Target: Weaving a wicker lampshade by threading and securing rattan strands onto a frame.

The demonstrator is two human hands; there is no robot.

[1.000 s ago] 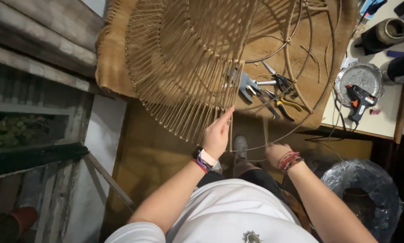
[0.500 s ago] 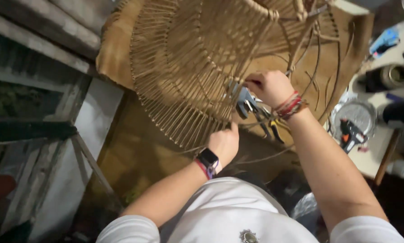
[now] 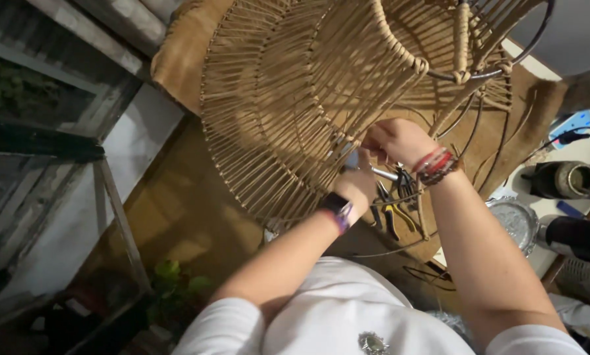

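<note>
Both arms raised to woven frame (image 3: pixel 295 112): left hand (image 3: pixel 357 184) closed on its strands, right hand (image 3: pixel 397 139) pinching a strand beside it, pliers (image 3: pixel 393 213) below.

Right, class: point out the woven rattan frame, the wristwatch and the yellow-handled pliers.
woven rattan frame (image 3: pixel 275 112), head view, on its fanned woven strands.
wristwatch (image 3: pixel 335 204), head view, on its dark face.
yellow-handled pliers (image 3: pixel 395 217), head view, on a yellow handle.

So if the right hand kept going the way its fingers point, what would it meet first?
Probably the woven rattan frame: the right hand points left at its strands, seemingly already at them, with the left hand just below. Depth is unclear.
</note>
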